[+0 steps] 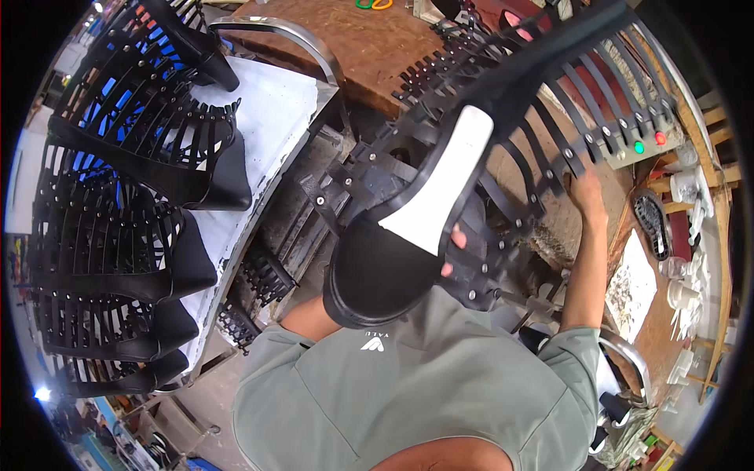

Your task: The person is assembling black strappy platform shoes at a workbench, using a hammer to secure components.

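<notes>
A tall black strappy sandal (377,275) with a white insole strip (444,184) is held up in front of my chest, its long riveted straps fanning out to the right. My left arm passes behind the heel end; the fingertips of my left hand (454,250) curl round its right side, while the palm is hidden. At the right, my right hand (586,193) is closed at the tip of one strap (572,161), its fingers partly hidden.
Several similar black sandals (169,271) lie on a white-covered metal rack (263,98) at the left. Beyond is a brown table (361,51) with scissors (374,4). A button box (650,149), a black shoe sole (651,224) and a speckled white sheet (631,275) are at the right.
</notes>
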